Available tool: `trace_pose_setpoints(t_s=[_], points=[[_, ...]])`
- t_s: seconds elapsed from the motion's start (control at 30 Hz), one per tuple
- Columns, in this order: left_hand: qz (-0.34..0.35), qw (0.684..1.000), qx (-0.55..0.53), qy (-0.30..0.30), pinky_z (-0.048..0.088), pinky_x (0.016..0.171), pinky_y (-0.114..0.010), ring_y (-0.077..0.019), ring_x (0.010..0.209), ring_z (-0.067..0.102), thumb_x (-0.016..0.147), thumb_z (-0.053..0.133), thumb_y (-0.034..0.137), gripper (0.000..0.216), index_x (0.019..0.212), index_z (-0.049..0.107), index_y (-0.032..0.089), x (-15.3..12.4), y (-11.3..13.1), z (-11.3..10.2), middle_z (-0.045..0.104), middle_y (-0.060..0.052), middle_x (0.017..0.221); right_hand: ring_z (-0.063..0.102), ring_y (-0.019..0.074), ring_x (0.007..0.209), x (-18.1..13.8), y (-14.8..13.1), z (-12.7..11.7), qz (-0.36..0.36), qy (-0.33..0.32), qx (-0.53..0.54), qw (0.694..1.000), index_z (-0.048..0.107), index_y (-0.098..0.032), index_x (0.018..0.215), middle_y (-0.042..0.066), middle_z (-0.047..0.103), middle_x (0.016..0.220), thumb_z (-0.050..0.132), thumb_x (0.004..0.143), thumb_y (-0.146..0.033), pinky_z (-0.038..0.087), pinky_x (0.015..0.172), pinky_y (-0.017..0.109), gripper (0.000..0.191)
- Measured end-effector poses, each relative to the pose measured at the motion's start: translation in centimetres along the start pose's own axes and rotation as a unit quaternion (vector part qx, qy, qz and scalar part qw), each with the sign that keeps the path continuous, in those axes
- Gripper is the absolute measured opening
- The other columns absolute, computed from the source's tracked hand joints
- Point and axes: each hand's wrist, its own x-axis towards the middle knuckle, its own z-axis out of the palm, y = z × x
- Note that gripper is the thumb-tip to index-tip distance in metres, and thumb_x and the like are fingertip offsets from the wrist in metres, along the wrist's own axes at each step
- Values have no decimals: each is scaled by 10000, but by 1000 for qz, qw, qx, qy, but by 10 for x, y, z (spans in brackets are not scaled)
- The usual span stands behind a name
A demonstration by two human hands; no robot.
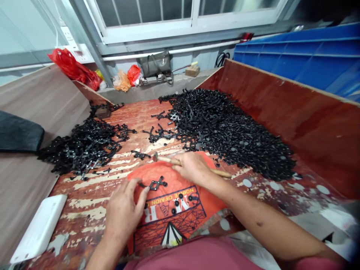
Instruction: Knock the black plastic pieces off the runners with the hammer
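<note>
My right hand (194, 167) is closed round the wooden handle of a small hammer (165, 159), whose head points left above the cloth. On the orange printed cloth (180, 173), my left hand (126, 200) pinches one end of a black scissor-style linkage (154, 184) between thumb and fingers. The linkage's far end, with round black knobs, lies on the cloth. Several loose black round caps (176, 203) sit on the cloth to the right of my left hand. Another black linkage (140, 155) lies on the board just left of the hammer head.
A big heap of black parts (213, 123) covers the right back. A smaller heap of linkages (84, 146) lies at left. Wooden side boards (281, 112) bound the worktop. A white plastic case (41, 228) lies front left; bags and a wooden block (192, 70) stand behind.
</note>
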Motion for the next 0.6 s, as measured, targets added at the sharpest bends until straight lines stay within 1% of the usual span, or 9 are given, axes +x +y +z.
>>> trace_pose_setpoints(t_s=[0.03, 0.1, 0.2, 0.27, 0.33, 0.37, 0.47, 0.53, 0.6], points=[[-9, 1000, 2, -20, 462, 822, -375, -276, 927, 631, 946, 442, 487, 395, 1157, 617, 203, -3, 1, 1, 681, -99, 988, 649, 209, 747, -6, -1, 3, -3, -9, 10, 1000, 740, -264, 846, 23, 730, 784, 644, 846, -369, 392, 623, 279, 142], [-3, 998, 23, -60, 469, 798, -376, -283, 912, 643, 938, 457, 491, 417, 1235, 595, 231, -4, 5, 4, 680, -96, 991, 635, 195, 694, -15, -3, 8, -11, -22, 32, 999, 732, -269, 791, 4, 717, 727, 693, 808, -364, 348, 576, 267, 104], [1, 995, 41, -89, 463, 780, -385, -292, 903, 644, 937, 464, 389, 342, 1205, 636, 265, 1, 8, 9, 671, -97, 979, 613, 176, 682, -23, -2, 7, -21, -13, 66, 998, 716, -262, 833, -3, 711, 749, 662, 840, -339, 306, 558, 261, 94], [-21, 995, -24, -99, 460, 785, -381, -288, 910, 645, 936, 437, 321, 317, 1148, 662, 251, 4, 3, 10, 683, -98, 989, 592, 160, 665, -28, 4, 0, -17, 5, 87, 996, 694, -245, 892, -3, 692, 751, 605, 884, -304, 300, 558, 256, 107], [-58, 981, -157, -95, 463, 798, -369, -275, 917, 647, 919, 443, 311, 320, 1134, 664, 228, 7, -4, 8, 702, -93, 1002, 559, 142, 633, -36, 12, -7, -8, 20, 103, 994, 667, -231, 930, -12, 661, 732, 564, 908, -272, 301, 557, 249, 113], [-76, 964, -238, -92, 466, 794, -358, -267, 909, 647, 903, 464, 324, 323, 1131, 666, 216, 8, -7, 7, 710, -87, 994, 540, 134, 617, -40, 15, -9, -4, 27, 113, 993, 656, -227, 937, -20, 641, 716, 553, 914, -264, 300, 552, 245, 112], [-121, 884, -440, -101, 471, 765, -324, -243, 866, 638, 817, 552, 334, 311, 1048, 706, 194, 12, -3, -2, 720, -64, 929, 457, 114, 550, -56, 18, -8, 5, 40, 204, 978, 636, -217, 924, -45, 559, 651, 542, 918, -264, 275, 510, 238, 105], [-125, 843, -507, -132, 462, 765, -310, -229, 844, 623, 747, 587, 281, 255, 937, 733, 193, 16, 10, -9, 714, -44, 875, 399, 100, 524, -64, 13, -5, 0, 40, 302, 953, 624, -210, 916, -58, 507, 643, 544, 920, -272, 263, 485, 234, 101], [-119, 812, -546, -169, 454, 787, -306, -220, 855, 612, 705, 592, 234, 238, 891, 738, 204, 19, 26, -15, 709, -28, 873, 375, 93, 526, -69, 5, -4, -12, 37, 368, 929, 621, -207, 921, -61, 479, 659, 550, 925, -294, 270, 482, 231, 112]])
